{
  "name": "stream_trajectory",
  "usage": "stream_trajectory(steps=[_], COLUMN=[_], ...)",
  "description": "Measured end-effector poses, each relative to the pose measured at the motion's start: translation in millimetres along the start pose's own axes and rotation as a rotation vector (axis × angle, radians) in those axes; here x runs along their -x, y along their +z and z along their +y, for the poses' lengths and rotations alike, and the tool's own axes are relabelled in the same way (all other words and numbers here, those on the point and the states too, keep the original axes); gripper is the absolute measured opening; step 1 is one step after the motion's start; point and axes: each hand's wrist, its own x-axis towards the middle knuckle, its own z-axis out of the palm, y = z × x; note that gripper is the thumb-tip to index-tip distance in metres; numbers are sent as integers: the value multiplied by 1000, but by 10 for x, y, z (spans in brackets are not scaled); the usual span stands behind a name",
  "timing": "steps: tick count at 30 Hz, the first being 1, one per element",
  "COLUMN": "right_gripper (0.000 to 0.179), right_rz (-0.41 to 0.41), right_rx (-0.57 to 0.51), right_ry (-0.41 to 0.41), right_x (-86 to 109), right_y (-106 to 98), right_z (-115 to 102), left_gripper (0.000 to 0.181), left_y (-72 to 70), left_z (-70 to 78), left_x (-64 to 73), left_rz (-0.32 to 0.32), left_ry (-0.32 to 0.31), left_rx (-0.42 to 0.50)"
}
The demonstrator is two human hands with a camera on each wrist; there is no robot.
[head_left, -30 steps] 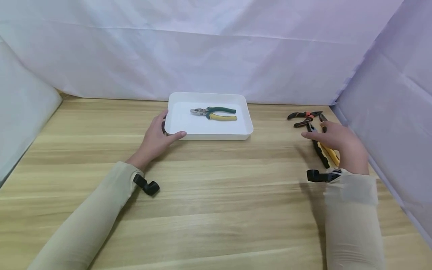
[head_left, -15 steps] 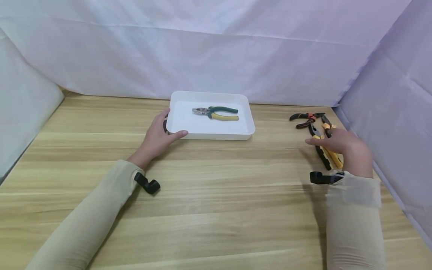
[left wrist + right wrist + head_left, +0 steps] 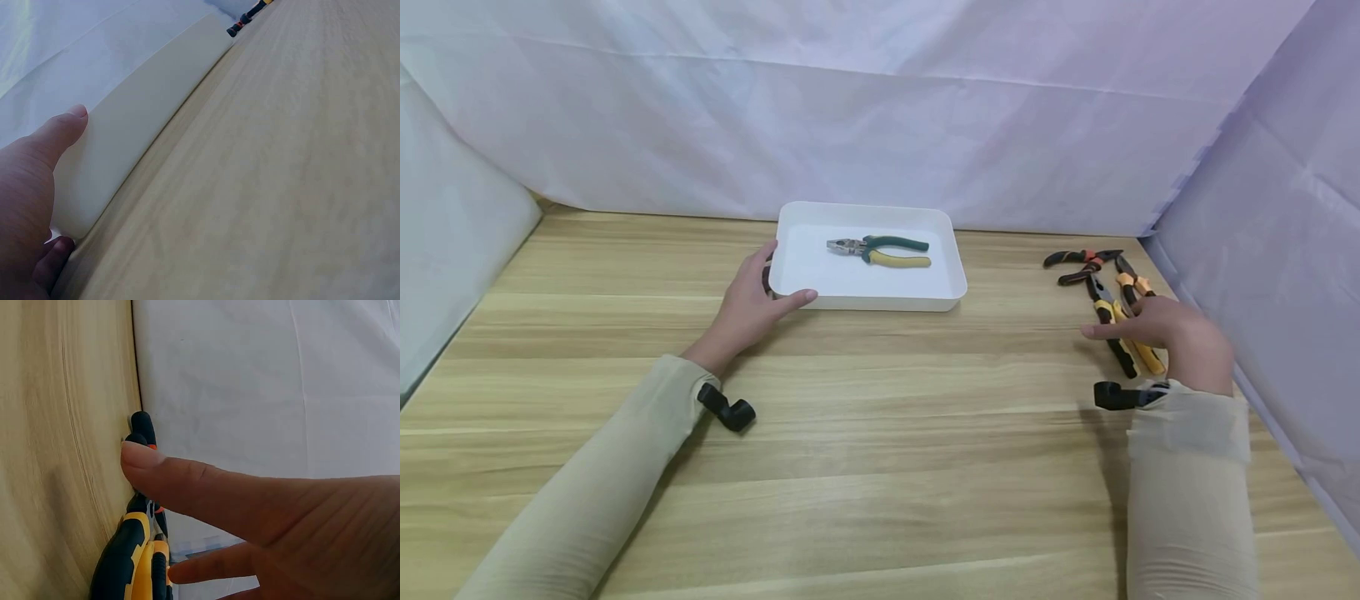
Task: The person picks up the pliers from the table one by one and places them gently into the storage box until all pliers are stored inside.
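My left hand (image 3: pixel 747 304) grips the near left corner of a white tray (image 3: pixel 880 303), with the thumb along its front wall (image 3: pixel 150 106). Inside the tray lie combination pliers (image 3: pixel 880 252) with one green and one yellow handle. On the right, my right hand (image 3: pixel 1180 337) hovers over black-and-yellow pliers (image 3: pixel 1103 312), thumb and fingers spread apart. Orange-and-black pliers (image 3: pixel 1126 279) lie beside them, partly hidden by the hand. In the right wrist view the thumb (image 3: pixel 200 487) crosses above the tools, and a finger is close to an orange-and-black handle (image 3: pixel 160 569); contact is unclear.
Small black-and-red pliers (image 3: pixel 1081 265) lie spread behind the other tools. A wooden table (image 3: pixel 910 450) carries everything. White cloth (image 3: pixel 865 133) hangs along the back, and another cloth wall (image 3: pixel 1270 233) stands close to the right hand.
My right hand has drawn back toward me and slightly right, uncovering more of the orange-and-black pliers. The left hand stays on the tray. The head view has shifted slightly.
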Motion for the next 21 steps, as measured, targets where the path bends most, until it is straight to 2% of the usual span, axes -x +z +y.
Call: stream_trajectory(steps=[10, 18, 21], right_gripper=[123, 98, 100], right_rz=[-19, -45, -53], right_rx=[25, -26, -26], right_ry=[22, 70, 84], right_x=[-59, -70, -91], right_y=[23, 39, 44], right_z=[41, 47, 54], left_gripper=[110, 109, 109], left_y=[3, 4, 5], left_z=[-10, -11, -10], left_x=[2, 2, 1], left_rz=[4, 2, 1], left_ry=[5, 6, 6], left_rx=[9, -7, -7])
